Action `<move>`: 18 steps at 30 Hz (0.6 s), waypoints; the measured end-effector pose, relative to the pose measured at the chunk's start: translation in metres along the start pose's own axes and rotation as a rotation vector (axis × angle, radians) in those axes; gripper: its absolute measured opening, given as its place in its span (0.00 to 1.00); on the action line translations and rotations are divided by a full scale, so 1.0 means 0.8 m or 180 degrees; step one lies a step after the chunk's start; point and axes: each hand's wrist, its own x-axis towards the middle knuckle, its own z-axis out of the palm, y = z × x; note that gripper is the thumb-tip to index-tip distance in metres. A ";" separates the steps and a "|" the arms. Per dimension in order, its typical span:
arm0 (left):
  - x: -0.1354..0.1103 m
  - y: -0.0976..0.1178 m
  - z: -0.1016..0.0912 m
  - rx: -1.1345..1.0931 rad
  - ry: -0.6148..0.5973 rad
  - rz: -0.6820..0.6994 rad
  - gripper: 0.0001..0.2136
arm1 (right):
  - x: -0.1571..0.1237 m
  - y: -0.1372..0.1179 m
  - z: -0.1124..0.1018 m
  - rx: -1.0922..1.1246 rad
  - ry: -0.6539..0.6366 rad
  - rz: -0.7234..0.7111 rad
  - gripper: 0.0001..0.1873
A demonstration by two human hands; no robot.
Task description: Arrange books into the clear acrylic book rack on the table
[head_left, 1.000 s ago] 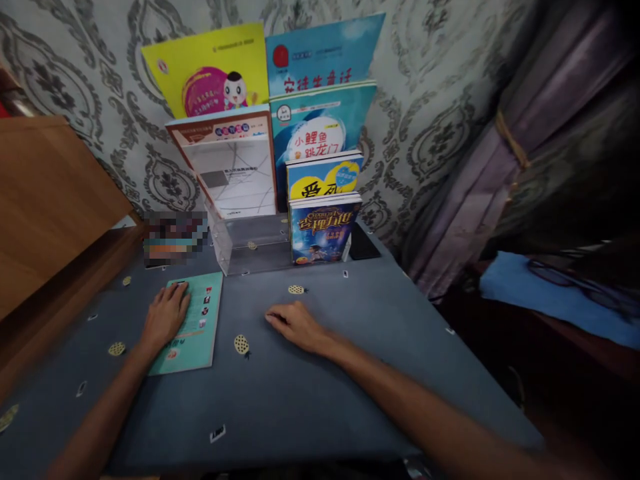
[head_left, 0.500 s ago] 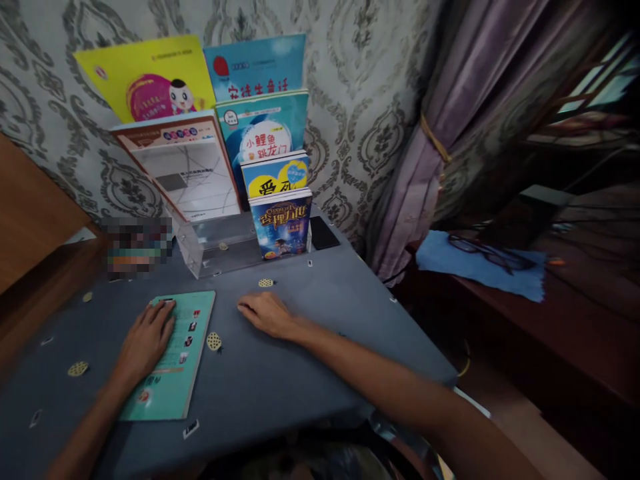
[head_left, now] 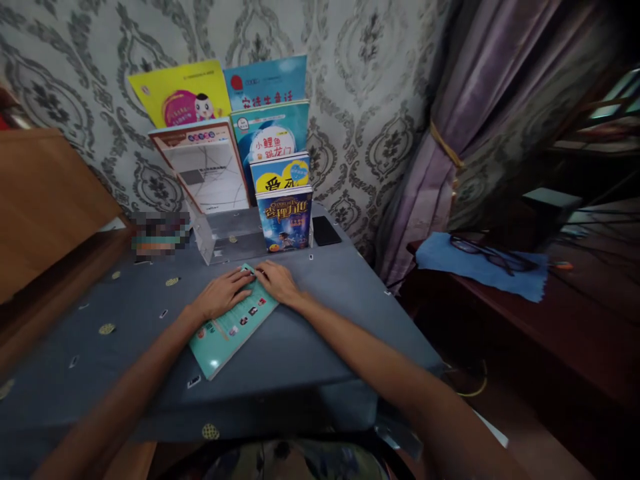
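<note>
A thin teal booklet (head_left: 231, 331) lies slantwise on the grey-blue tablecloth (head_left: 310, 333), its far end just before a clear tiered book stand (head_left: 227, 240). My left hand (head_left: 221, 295) rests flat on the booklet's far part, fingers stretched out. My right hand (head_left: 278, 281) touches the booklet's far right corner with fingers laid down, holding nothing that I can see. The stand carries several upright children's books, with a dark blue one (head_left: 285, 218) in the front right slot; the front left slot is bare.
A dark phone (head_left: 326, 231) lies to the right of the stand. A wooden cabinet (head_left: 45, 193) stands at the left. At the right are a purple curtain (head_left: 450, 133) and a lower wooden surface with a blue cloth (head_left: 480, 263) and glasses (head_left: 480, 248). Patterned wallpaper backs the table.
The booklet has slid forward and to the right, turning slantwise, up to the stand. My left hand travelled with it; my right hand moved from the bare cloth onto its far corner.
</note>
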 end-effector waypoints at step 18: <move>-0.059 0.128 -0.008 0.0573 0.0098 -0.1144 0.29 | 0.015 0.034 0.001 0.0708 0.0055 0.0248 0.14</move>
